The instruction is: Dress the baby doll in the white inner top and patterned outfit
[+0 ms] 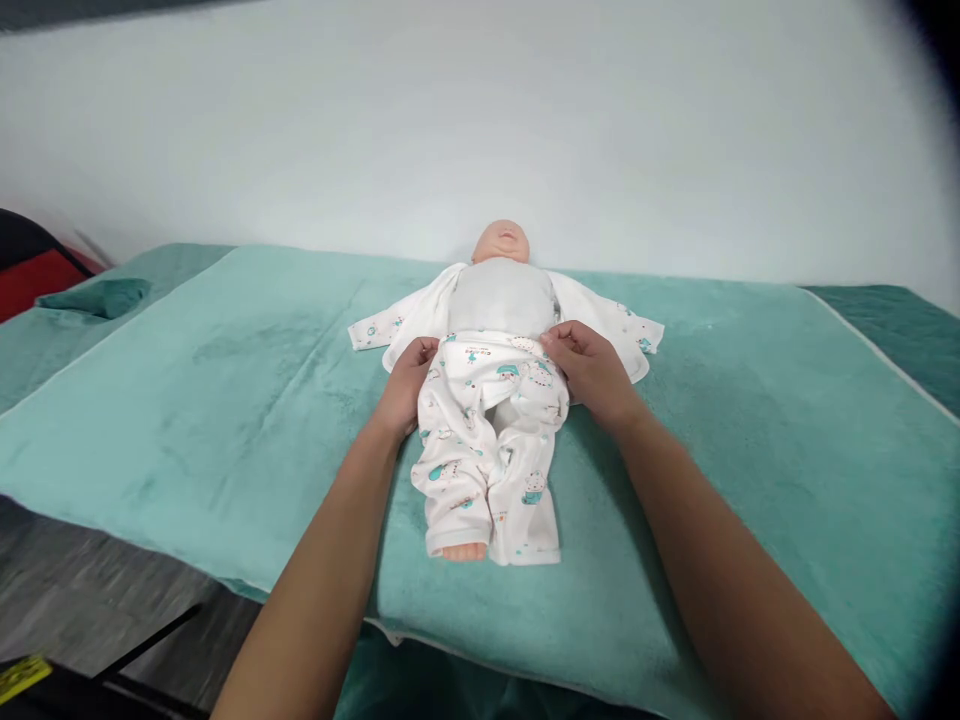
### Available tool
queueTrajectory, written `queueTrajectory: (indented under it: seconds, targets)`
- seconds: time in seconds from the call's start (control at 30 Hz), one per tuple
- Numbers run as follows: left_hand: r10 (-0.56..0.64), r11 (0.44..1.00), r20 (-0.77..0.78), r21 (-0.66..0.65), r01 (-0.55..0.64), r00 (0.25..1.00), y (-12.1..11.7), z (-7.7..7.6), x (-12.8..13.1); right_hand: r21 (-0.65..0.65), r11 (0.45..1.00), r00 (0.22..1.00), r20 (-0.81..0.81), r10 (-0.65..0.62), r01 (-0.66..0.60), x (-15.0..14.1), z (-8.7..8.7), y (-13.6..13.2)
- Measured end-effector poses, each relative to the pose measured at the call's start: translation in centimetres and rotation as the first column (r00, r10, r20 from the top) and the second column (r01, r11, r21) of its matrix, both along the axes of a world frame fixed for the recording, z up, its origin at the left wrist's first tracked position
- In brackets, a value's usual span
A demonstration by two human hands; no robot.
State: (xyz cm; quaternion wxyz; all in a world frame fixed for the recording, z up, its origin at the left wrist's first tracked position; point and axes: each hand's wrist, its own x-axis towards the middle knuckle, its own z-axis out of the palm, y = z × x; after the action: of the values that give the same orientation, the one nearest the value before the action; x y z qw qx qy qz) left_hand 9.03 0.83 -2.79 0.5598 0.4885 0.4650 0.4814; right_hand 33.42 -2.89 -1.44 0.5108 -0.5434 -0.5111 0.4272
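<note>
A baby doll (501,243) lies on its back, head toward the wall and legs toward me. White printed baby pants (529,385) cover its legs and reach its waist, with an open gap between the legs. Toes show at the left cuff; the other foot is hidden. My left hand (414,382) is closed at the left side of the waistband, its fingertips partly hidden. My right hand (589,368) pinches the waistband's right edge. Under the doll, a white baby shirt (420,312) lies spread open, sleeves out to both sides, leaving the pale grey torso (499,297) bare.
A light green blanket (202,400) covers the table, with darker green cloth (892,325) at both ends. The white wall (480,120) rises behind. A red and black object (37,270) stands far left; a black item with a yellow label (24,678) is at lower left.
</note>
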Motion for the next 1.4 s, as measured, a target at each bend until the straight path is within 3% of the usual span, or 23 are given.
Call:
queueTrajectory:
  seconds: [0.1, 0.17, 0.3, 0.37, 0.43, 0.57, 0.67, 0.8, 0.87, 0.93, 1.03, 1.23, 1.3, 1.4]
  targets:
    - [-0.056, 0.998, 0.071, -0.031, 0.058, 0.996, 0.0, -0.1, -0.6, -0.126, 0.972, 0.979, -0.066, 0.191, -0.198, 1.7, 0.4, -0.9]
    - [-0.06, 0.998, 0.105, -0.026, 0.063, 0.993, -0.1, -0.2, -0.7, -0.133, 0.934, 0.943, -0.07, 0.325, -0.332, 2.6, 0.6, -1.4]
    - [-0.065, 0.998, 0.129, 0.004, 0.065, 0.989, -0.2, -0.4, -0.8, -0.108, 0.922, 0.927, 0.008, 0.374, -0.371, 2.7, 0.5, -1.9]
    - [-0.067, 0.998, 0.134, 0.011, 0.066, 0.989, -0.3, -0.5, -0.8, -0.072, 0.951, 0.951, 0.046, 0.305, -0.301, 2.2, 0.0, -1.7]
    - [-0.073, 0.997, 0.131, 0.014, 0.072, 0.989, -0.3, -0.6, -0.8, 0.052, 0.984, 0.979, 0.117, 0.165, -0.172, 1.7, -0.8, -1.4]
    - [-0.061, 0.998, 0.095, 0.028, 0.058, 0.994, -0.1, -0.7, -0.6, 0.311, 0.95, 0.968, 0.223, -0.111, 0.037, 0.8, -2.0, -0.7]
    - [-0.067, 0.996, 0.035, 0.064, 0.064, 0.997, 0.4, -0.3, -0.2, 0.361, 0.92, 0.922, 0.28, -0.266, 0.156, 0.1, -1.4, -0.1]
    - [-0.04, 0.959, -0.209, 0.268, 0.097, 0.977, 1.3, 0.8, 0.0, 0.378, 0.899, 0.823, 0.423, -0.381, 0.222, -0.3, 0.6, 1.4]
    - [0.032, 0.929, -0.299, 0.362, 0.082, 0.954, 1.8, 1.0, -0.1, 0.321, 0.926, 0.854, 0.408, -0.323, 0.197, -0.4, 1.0, 2.4]
    - [0.138, 0.913, -0.306, 0.407, -0.002, 0.942, 2.4, 0.7, -0.1, 0.223, 0.961, 0.938, 0.265, -0.223, 0.165, -0.5, 0.6, 3.4]
    - [0.27, 0.916, -0.252, 0.364, -0.168, 0.929, 3.4, -0.2, -0.1, 0.122, 0.986, 0.991, 0.044, -0.124, 0.118, -0.8, -0.4, 3.8]
    - [0.365, 0.903, -0.154, 0.298, -0.309, 0.918, 4.8, -1.1, -0.3, 0.058, 0.998, 0.997, 0.065, -0.032, 0.029, -0.3, -0.6, 2.6]
    - [0.339, 0.915, -0.127, 0.273, -0.296, 0.932, 4.7, -1.0, -0.4, 0.028, 1.0, 0.999, 0.047, 0.012, -0.013, 0.2, -0.6, 2.4]
    - [0.17, 0.965, -0.116, 0.22, -0.141, 0.979, 4.0, -0.8, -0.8, -0.017, 0.989, 0.989, -0.017, 0.146, -0.146, 1.1, -0.8, 2.2]
